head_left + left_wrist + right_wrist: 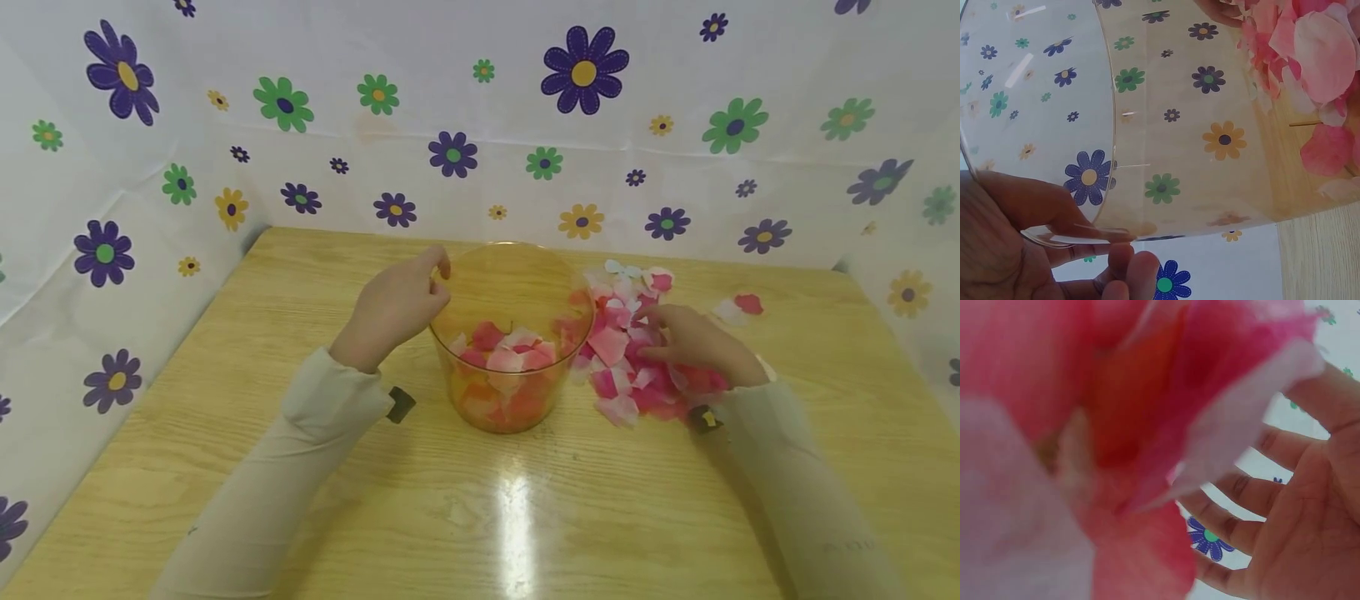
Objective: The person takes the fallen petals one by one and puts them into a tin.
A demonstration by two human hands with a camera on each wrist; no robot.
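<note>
A clear amber plastic tub [461, 392] stands upright on the table with pink and white artificial petals [517, 354] in its bottom. At its left side my left hand [393, 308] pinches the rim, thumb inside the wall and fingertips outside in the left wrist view. To the right of the tub lies a loose heap of pink, red and white petals [609, 343]. Over that heap's right side is my right hand [693, 342], its fingers spread and slightly bent among the petals. Blurred petals [1141, 550] hide its fingertips in the right wrist view.
The wooden table [615, 517] meets a white cloth [495, 117] printed with flowers at the back and sides. A few stray petals [747, 303] lie right of the heap. Dark straps [401, 404] show at the cuffs.
</note>
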